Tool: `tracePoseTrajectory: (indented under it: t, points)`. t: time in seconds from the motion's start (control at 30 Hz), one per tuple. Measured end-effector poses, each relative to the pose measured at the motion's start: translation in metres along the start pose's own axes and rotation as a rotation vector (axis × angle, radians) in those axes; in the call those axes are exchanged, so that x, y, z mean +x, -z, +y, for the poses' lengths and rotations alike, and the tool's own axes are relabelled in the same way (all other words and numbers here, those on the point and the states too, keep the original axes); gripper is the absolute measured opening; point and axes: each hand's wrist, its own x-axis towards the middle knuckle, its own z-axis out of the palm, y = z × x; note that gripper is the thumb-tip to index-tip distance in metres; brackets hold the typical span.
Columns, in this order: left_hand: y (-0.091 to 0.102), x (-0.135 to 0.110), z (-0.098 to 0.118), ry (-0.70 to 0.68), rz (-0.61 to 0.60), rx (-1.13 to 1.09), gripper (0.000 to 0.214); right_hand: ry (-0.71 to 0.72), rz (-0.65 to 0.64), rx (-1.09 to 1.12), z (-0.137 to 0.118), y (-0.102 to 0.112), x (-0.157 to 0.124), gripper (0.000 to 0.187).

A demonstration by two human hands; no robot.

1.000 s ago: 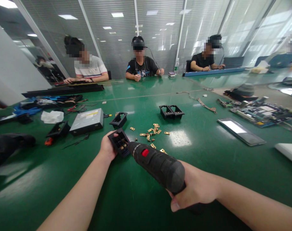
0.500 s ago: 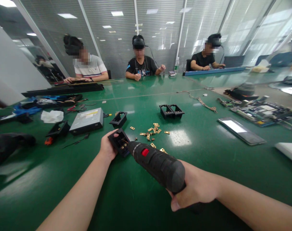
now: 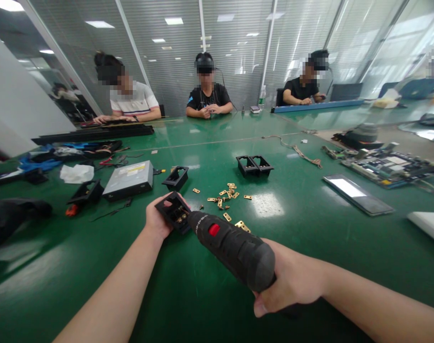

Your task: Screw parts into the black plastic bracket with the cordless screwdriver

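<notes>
Left hand (image 3: 156, 221) gripping black plastic frame (image 3: 171, 218) over table (image 3: 188, 290); frame since shifted slightly left, tilt altered. Right hand (image 3: 288, 276) gripping power screwdriver (image 3: 231, 247), nose still at frame. Screw-driving judged ongoing.

The counter (image 3: 291, 219) is smooth, glossy green, throwing back bright patches of light. At near centre, the power driver (image 3: 234, 250) looks like matt black plastic with a smoother red switch (image 3: 214, 229). The near black frame (image 3: 174, 217) appears to be dull moulded plastic, as do the far paired frames (image 3: 257, 168). Small gold-coloured plates (image 3: 247, 197) shine like polished metal. At left, a flat box (image 3: 129, 176) has a smooth, greyish metal top, beside crumpled white paper or tissue (image 3: 76, 174). At right, a slab-like device (image 3: 358, 195) has a glossy, glass-like face. Far off, reflective glass panels (image 3: 183, 40) stand behind soft cloth shirts (image 3: 138, 100).
</notes>
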Motion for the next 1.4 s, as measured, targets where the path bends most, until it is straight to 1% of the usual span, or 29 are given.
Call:
tracePoseTrajectory:
  t: [0.07, 0.13, 0.27, 0.37, 0.47, 0.57, 0.67, 0.77, 0.9, 0.97, 1.4]
  points:
    - [0.002, 0.001, 0.0, 0.008, -0.023, -0.005, 0.027, 0.026, 0.029, -0.005, -0.002, 0.0, 0.0, 0.063]
    - [0.002, 0.001, 0.0, 0.012, -0.021, -0.011, 0.026, 0.039, 0.04, -0.014, -0.003, -0.001, 0.0, 0.072]
    - [-0.003, -0.001, 0.002, 0.026, 0.016, -0.033, 0.024, 0.015, 0.029, -0.015, -0.004, -0.001, 0.0, 0.074]
    - [-0.007, -0.003, 0.003, 0.045, 0.043, -0.024, 0.022, 0.011, 0.052, -0.036, -0.003, -0.002, 0.0, 0.074]
    - [-0.01, -0.003, 0.004, 0.053, 0.042, -0.005, 0.023, 0.002, 0.062, -0.065, -0.002, -0.002, 0.0, 0.064]
    - [-0.012, -0.003, 0.003, 0.056, 0.093, -0.003, 0.02, -0.025, 0.029, -0.045, -0.001, -0.001, 0.0, 0.052]
    - [-0.014, -0.003, 0.003, 0.069, 0.149, -0.016, 0.015, -0.024, 0.027, -0.029, 0.0, -0.001, -0.001, 0.049]
    - [-0.015, -0.002, 0.002, 0.086, 0.17, -0.015, 0.011, -0.013, 0.031, -0.034, 0.001, -0.001, -0.001, 0.047]
    - [-0.013, 0.0, 0.001, 0.082, 0.199, -0.02, 0.003, -0.012, -0.005, -0.051, 0.001, 0.001, 0.0, 0.033]
    - [-0.013, 0.001, 0.0, 0.089, 0.2, -0.027, 0.005, -0.008, -0.013, -0.052, 0.001, 0.002, 0.001, 0.029]
    - [-0.012, 0.002, 0.0, 0.11, 0.213, -0.027, 0.005, -0.01, -0.002, -0.05, 0.001, 0.0, 0.001, 0.029]
